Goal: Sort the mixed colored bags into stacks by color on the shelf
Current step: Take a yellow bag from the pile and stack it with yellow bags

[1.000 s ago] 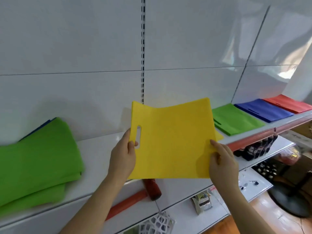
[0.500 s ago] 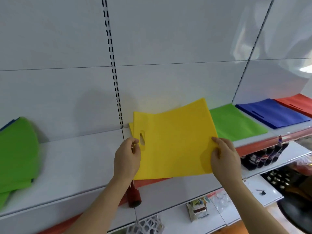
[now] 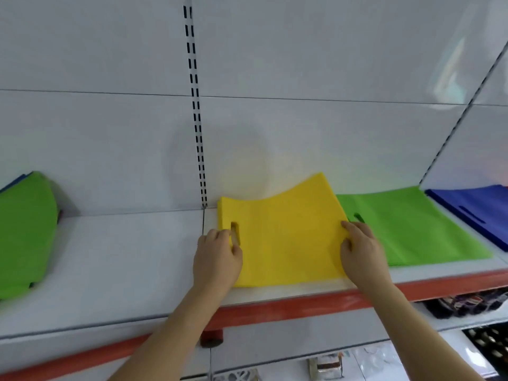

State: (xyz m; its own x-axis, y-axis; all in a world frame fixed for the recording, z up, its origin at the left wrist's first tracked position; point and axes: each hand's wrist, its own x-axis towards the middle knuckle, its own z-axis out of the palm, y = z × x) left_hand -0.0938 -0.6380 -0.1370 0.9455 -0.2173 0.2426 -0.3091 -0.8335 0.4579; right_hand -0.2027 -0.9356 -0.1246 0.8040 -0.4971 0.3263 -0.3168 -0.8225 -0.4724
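White shelf bears a yellow bag, apparently pinched at opposite edges by left hand and right hand.

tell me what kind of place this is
Probably a small shop: white slotted-upright retail shelving with a red price-strip edge, flat bags laid out by colour, and packaged goods on the shelf below.

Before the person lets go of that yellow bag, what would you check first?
1. Yellow bag lying on the shelf: ok, though its back edge curls up.
2. Left hand and right hand holding its sides: ok.
3. Bag clear of the sorted green stack: cannot tell, edges meet.
4. Blue stack separate: ok.
5. Mixed pile left to sort: not ok.
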